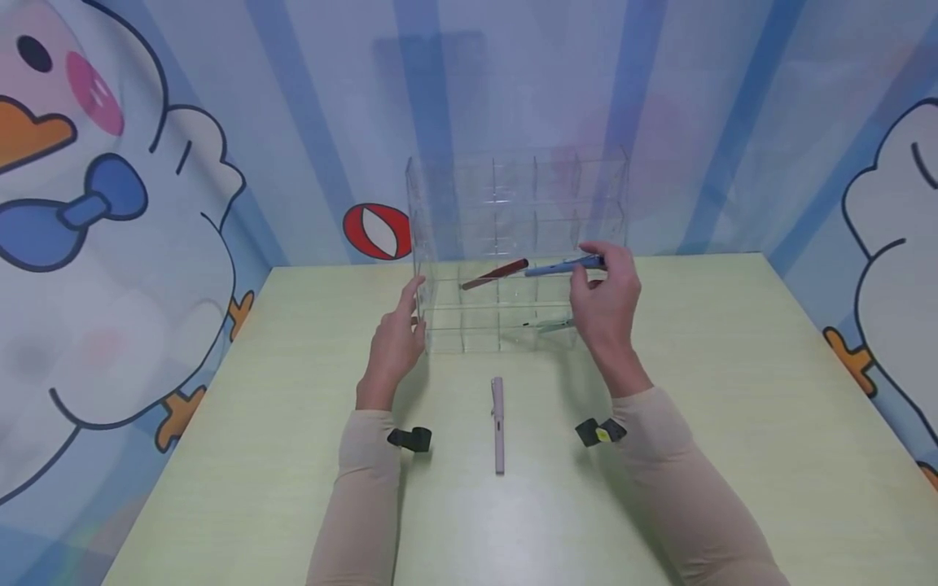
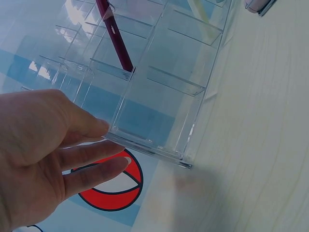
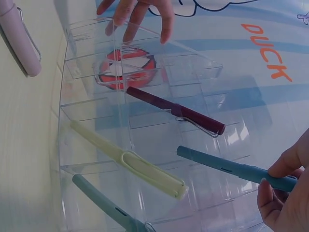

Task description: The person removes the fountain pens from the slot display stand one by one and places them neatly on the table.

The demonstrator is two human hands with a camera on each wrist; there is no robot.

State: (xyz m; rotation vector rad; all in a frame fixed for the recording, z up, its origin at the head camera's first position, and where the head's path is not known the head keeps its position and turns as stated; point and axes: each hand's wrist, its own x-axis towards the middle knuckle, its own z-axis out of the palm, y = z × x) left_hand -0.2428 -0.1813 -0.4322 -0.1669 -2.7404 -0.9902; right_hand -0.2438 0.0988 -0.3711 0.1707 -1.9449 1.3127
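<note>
A clear divided organizer [image 1: 516, 305] stands upright on the table, its compartments facing me. My left hand [image 1: 394, 346] holds its left side wall, thumb at the edge and fingers along the outside. My right hand [image 1: 608, 297] pinches a blue pen [image 3: 222, 168] by one end, the other end pointing left at the compartments. A dark red pen [image 1: 494, 274] lies slanted in a compartment left of the blue one. Lower down, a pale yellow-green pen [image 3: 130, 162] and a teal pen [image 3: 108, 205] rest in the organizer, partly covered by my right hand in the head view.
A lilac pen [image 1: 499, 425] lies on the pale wooden table [image 1: 293, 456] in front of the organizer, between my forearms. Close behind the organizer hangs a blue striped backdrop [image 1: 330, 98] with cartoon ducks and a red-and-white ball print.
</note>
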